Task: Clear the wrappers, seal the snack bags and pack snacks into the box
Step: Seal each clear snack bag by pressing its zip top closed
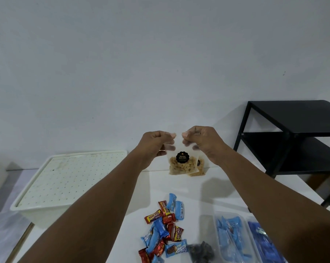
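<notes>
I am holding a clear snack bag (181, 160) of pale nuts up over the far side of the white worktop (207, 192), my left hand (154, 145) and right hand (202, 143) each pinching a top corner, fingers (170, 134) closed tight on the plastic. A black round label is facing me. A second bag (199, 168) is lying just behind it. Near me, red and blue wrapped candies (165, 230) are lying scattered, beside a dark wrapper (201, 251) and two clear trays (234, 236) of blue packets at right. A white lidded box (65, 181) is sitting at left; a black shelf (297, 133) is standing far right.
</notes>
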`<state>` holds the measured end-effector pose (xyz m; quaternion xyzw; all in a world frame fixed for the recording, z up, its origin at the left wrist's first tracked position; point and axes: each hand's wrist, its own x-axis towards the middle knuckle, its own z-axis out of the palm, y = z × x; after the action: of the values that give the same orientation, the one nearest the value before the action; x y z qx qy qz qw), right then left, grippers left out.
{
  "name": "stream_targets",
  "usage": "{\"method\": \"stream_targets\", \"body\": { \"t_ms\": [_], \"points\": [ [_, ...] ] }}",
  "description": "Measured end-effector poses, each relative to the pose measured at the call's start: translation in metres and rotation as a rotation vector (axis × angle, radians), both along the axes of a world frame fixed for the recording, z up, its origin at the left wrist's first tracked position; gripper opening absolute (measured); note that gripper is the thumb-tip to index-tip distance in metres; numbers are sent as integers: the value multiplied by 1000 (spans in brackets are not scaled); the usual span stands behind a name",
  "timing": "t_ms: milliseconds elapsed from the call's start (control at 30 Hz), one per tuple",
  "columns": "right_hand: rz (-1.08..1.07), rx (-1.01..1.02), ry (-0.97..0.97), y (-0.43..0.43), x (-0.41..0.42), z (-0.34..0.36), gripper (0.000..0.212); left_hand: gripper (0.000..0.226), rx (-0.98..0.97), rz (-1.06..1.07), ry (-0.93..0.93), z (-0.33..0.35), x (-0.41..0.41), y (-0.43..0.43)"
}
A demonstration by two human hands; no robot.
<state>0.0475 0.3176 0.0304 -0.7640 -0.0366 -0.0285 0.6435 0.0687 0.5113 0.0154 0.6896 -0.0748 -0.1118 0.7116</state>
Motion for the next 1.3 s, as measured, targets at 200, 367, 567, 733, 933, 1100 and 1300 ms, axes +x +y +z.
{"method": "stream_targets", "body": {
  "t_ms": [200,367,567,733,933,1100,1300],
  "points": [
    [57,116,84,-3,-1,-7,21,12,53,53,-101,1,1,2],
    [-11,33,15,-8,-1,-10,26,18,79,22,-49,-5,0,2],
    [49,13,48,-8,-6,-12,24,24,166,26,-111,-6,0,-3],
    [22,100,82,-12,-5,-20,19,26,217,48,-152,-7,0,-8],
    [-119,99,13,-12,-1,-17,15,29,102,18,-69,-15,-4,-4],
    [-70,123,99,-11,2,-21,17,22,88,57,-110,-13,-4,-4],
    [-11,-54,22,-12,3,-24,17,27,107,-63,-21,-12,-8,1]
  ]
}}
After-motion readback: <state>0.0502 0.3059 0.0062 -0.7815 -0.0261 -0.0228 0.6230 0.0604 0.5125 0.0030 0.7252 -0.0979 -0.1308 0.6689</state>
